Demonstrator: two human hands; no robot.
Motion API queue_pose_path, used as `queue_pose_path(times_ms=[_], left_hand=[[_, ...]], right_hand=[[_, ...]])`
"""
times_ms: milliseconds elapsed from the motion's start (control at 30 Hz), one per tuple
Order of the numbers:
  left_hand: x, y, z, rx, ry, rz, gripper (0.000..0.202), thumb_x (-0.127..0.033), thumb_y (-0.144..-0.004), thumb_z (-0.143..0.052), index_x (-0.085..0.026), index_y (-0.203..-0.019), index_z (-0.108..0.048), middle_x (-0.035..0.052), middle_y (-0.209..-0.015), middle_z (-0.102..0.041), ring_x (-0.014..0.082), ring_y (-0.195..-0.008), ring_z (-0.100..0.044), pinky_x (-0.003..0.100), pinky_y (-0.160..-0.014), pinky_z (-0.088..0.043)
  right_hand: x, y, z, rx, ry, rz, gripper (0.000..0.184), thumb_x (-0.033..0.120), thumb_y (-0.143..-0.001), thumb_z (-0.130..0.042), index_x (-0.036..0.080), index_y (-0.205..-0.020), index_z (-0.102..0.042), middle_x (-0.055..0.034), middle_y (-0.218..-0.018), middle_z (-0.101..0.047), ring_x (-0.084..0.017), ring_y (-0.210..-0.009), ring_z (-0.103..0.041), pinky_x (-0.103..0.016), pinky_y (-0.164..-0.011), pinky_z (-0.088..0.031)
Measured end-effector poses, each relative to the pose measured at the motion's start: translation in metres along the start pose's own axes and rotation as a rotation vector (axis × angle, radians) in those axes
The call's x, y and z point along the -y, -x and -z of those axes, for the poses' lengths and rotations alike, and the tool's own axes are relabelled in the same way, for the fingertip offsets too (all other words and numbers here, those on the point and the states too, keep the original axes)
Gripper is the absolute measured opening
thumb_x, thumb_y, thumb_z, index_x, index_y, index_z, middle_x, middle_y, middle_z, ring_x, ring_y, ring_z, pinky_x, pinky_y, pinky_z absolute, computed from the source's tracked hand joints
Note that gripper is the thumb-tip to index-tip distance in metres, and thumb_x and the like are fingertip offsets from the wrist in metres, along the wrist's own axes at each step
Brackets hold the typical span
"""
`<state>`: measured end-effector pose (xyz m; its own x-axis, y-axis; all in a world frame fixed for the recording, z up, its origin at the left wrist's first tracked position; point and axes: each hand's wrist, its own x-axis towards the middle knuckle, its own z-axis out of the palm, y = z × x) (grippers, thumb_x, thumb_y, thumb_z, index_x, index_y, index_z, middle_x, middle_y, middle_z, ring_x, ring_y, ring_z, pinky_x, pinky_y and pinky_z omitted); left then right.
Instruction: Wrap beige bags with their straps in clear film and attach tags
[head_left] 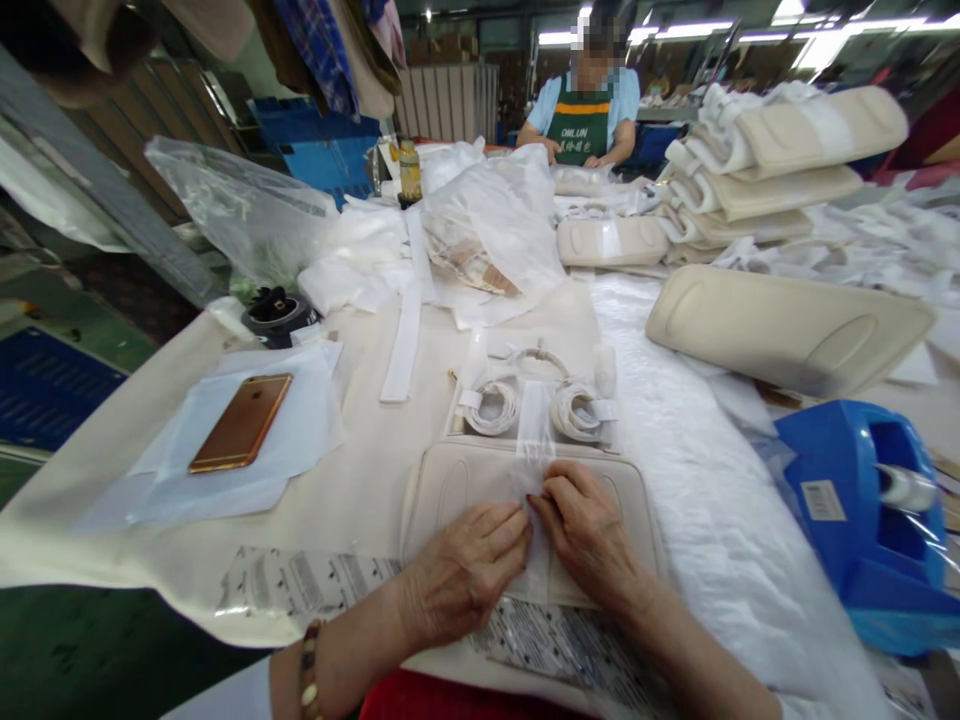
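Observation:
A cream padded panel (450,480) lies flat on the table right in front of me. A strip of clear plastic film (535,425) runs down its middle. My left hand (461,570) and my right hand (589,530) meet at the panel's centre, fingers curled and pinching the film against the panel. Just beyond the panel sit two coils of white cable (491,407) in a clear packet.
A gold phone (241,422) lies on white sheets at the left. A blue tape dispenser (870,510) stands at the right. More cream panels (787,325) are stacked at the back right. Plastic bags (487,225) fill the middle. A person in a green apron (581,120) works at the far end.

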<state>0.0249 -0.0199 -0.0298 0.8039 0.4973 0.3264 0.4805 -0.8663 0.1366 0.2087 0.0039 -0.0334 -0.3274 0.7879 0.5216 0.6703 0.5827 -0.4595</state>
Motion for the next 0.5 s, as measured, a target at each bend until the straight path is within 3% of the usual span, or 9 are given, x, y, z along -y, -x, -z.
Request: queue_pose_path(times_ms=[200, 300, 400, 500], left_hand=[[-0.002, 0.001, -0.004, 0.023, -0.063, 0.041, 0.044, -0.013, -0.084, -0.047, -0.002, -0.127, -0.043, 0.0181, -0.131, -0.050, 0.0258, -0.131, -0.037, 0.038, -0.107, -0.039], [-0.002, 0.002, -0.004, 0.064, -0.074, 0.054, 0.048, -0.012, -0.082, -0.047, -0.003, -0.129, -0.041, 0.0182, -0.135, -0.047, 0.0266, -0.132, -0.035, 0.040, -0.107, -0.038], [-0.001, 0.004, -0.005, 0.088, -0.097, 0.054, 0.050, -0.011, -0.080, -0.045, -0.003, -0.129, -0.041, 0.0187, -0.138, -0.044, 0.0278, -0.132, -0.035, 0.042, -0.105, -0.040], [-0.002, 0.006, -0.007, 0.077, -0.128, 0.038, 0.051, -0.009, -0.078, -0.045, -0.003, -0.129, -0.042, 0.0182, -0.139, -0.043, 0.0281, -0.132, -0.035, 0.041, -0.104, -0.041]], right_hand=[[0.000, -0.007, -0.005, -0.064, 0.056, -0.016, 0.017, 0.009, -0.086, -0.045, 0.019, -0.074, -0.046, -0.0057, -0.081, -0.052, -0.018, -0.074, -0.051, -0.030, -0.065, -0.048], [0.005, -0.009, 0.000, -0.133, 0.044, -0.046, 0.008, 0.011, -0.088, -0.043, 0.016, -0.087, -0.050, -0.0090, -0.091, -0.053, -0.017, -0.072, -0.053, -0.031, -0.064, -0.051], [0.010, -0.001, 0.030, -0.233, 0.035, -0.069, 0.016, 0.018, -0.088, -0.050, 0.016, -0.103, -0.053, -0.0105, -0.101, -0.054, -0.016, -0.073, -0.056, -0.030, -0.065, -0.052], [-0.002, 0.019, 0.085, -0.460, 0.298, -0.130, 0.020, 0.028, -0.084, -0.061, 0.016, -0.100, -0.060, -0.0102, -0.099, -0.059, -0.021, -0.087, -0.058, -0.037, -0.079, -0.050]])
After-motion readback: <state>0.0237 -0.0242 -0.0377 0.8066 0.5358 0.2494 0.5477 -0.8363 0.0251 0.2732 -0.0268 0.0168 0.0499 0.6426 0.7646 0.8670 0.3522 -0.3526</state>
